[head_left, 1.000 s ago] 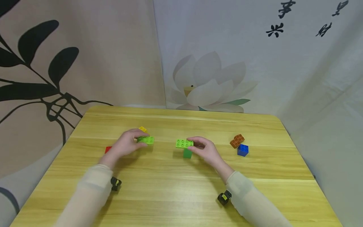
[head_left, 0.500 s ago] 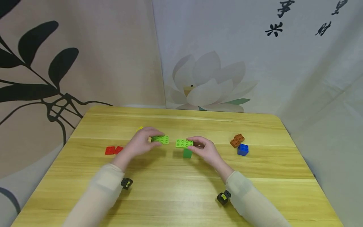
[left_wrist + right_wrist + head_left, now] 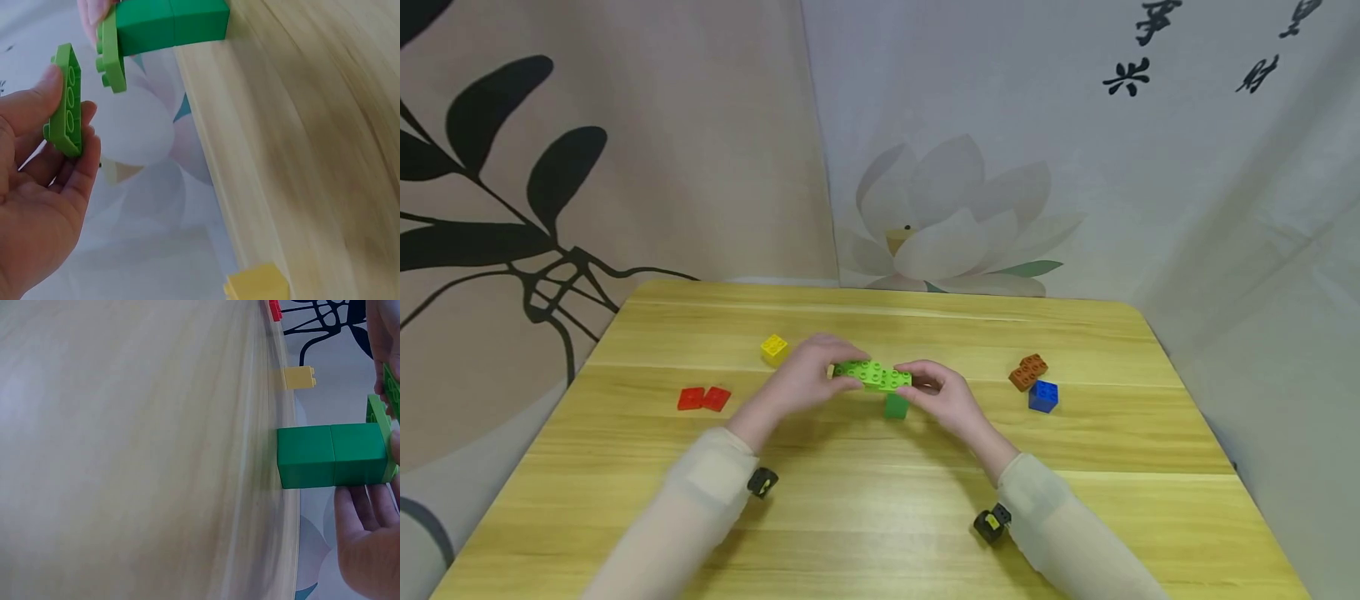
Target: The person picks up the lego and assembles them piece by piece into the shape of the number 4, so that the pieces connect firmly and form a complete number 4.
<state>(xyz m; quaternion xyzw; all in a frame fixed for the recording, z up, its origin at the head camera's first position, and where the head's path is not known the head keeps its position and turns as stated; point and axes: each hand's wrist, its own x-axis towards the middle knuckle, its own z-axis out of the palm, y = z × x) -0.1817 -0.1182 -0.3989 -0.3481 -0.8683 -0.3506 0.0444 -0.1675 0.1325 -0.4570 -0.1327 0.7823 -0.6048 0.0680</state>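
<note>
My left hand [image 3: 808, 372] pinches a thin lime-green building plate [image 3: 67, 103] between thumb and fingers, its hollow underside showing in the left wrist view. A second lime-green plate [image 3: 891, 381] caps a stack of two dark green bricks [image 3: 331, 456], which stands upright on the table. My right hand [image 3: 943, 397] grips that capped plate at its right end, with fingers beside the upper green brick. In the left wrist view a gap shows between the two plates, the left one held slightly higher than the capped one.
On the wooden table [image 3: 880, 517], a yellow brick [image 3: 773, 350] stands behind my left forearm. Two red flat pieces [image 3: 703, 398] lie at the left. Brown bricks [image 3: 1027, 372] and a blue brick [image 3: 1043, 397] sit together at the right. A printed cloth [image 3: 970, 167] hangs behind the table.
My left hand has carried its lime-green plate rightward, close to the capped plate, uncovering the red pieces and yellow brick. My right hand has stayed in place on the stack.
</note>
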